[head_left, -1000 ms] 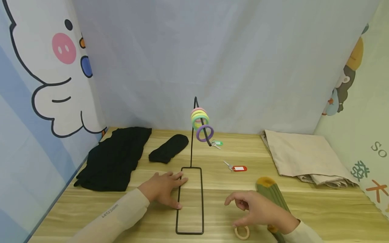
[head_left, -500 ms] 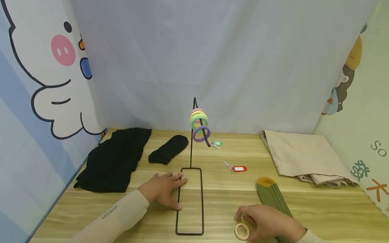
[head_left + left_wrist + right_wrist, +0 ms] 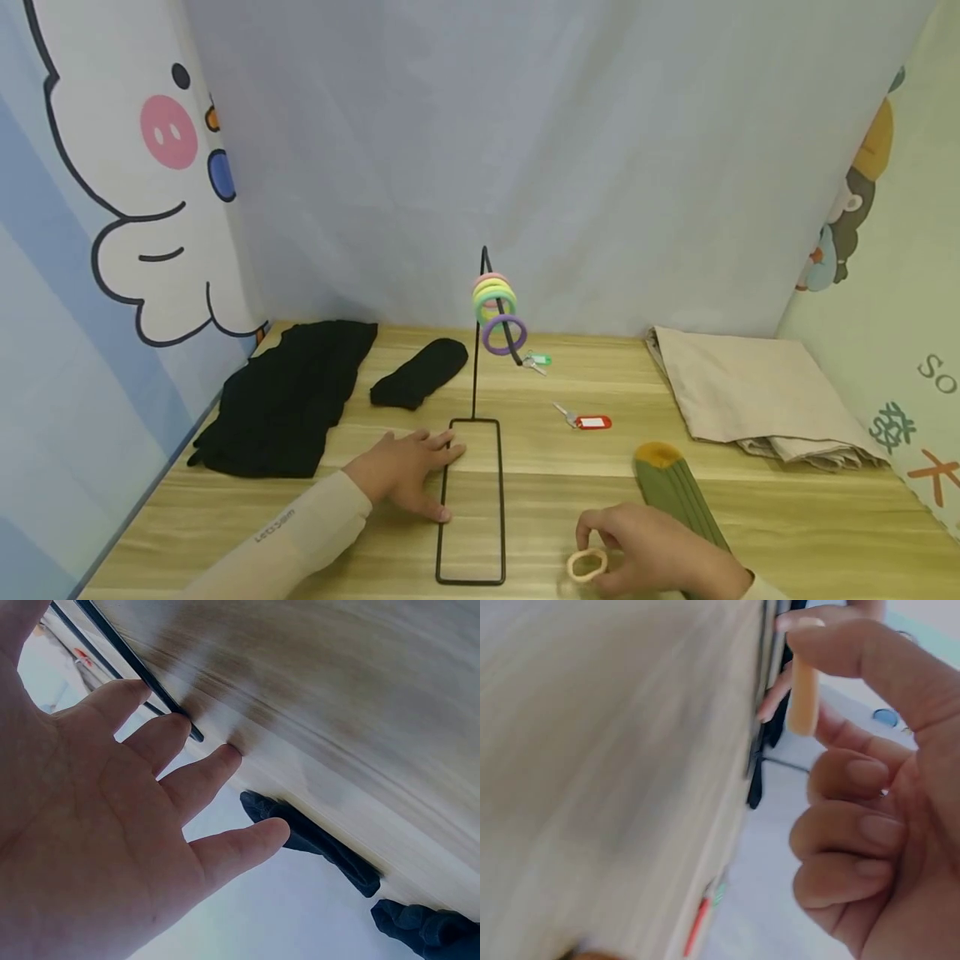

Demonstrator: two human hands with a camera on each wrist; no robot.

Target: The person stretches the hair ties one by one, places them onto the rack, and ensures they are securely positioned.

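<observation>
A small pale-orange ring point(image 3: 587, 565) is pinched between the thumb and index finger of my right hand point(image 3: 656, 546), just over the table. In the right wrist view the ring point(image 3: 804, 694) appears edge-on, with the other fingers curled into the palm. My left hand point(image 3: 408, 473) rests with spread, straight fingers across the left bar of a black wire stand's base point(image 3: 502, 500). From the stand's sloping top arm hang several coloured rings: pink, yellow and green ones bunched together, and a purple ring point(image 3: 505, 335) nearer the tip.
A green sock point(image 3: 678, 492) with a mustard toe lies beside my right hand. Behind are a key with a red tag point(image 3: 594, 422) and one with a green tag point(image 3: 540, 359). Black cloth point(image 3: 288, 400) and a black sock point(image 3: 420, 373) lie left, folded beige cloth point(image 3: 757, 387) right.
My right hand came down to the pale-orange ring, pinched it and raised it slightly, tilting it off the table. My left hand stayed on the stand's base.
</observation>
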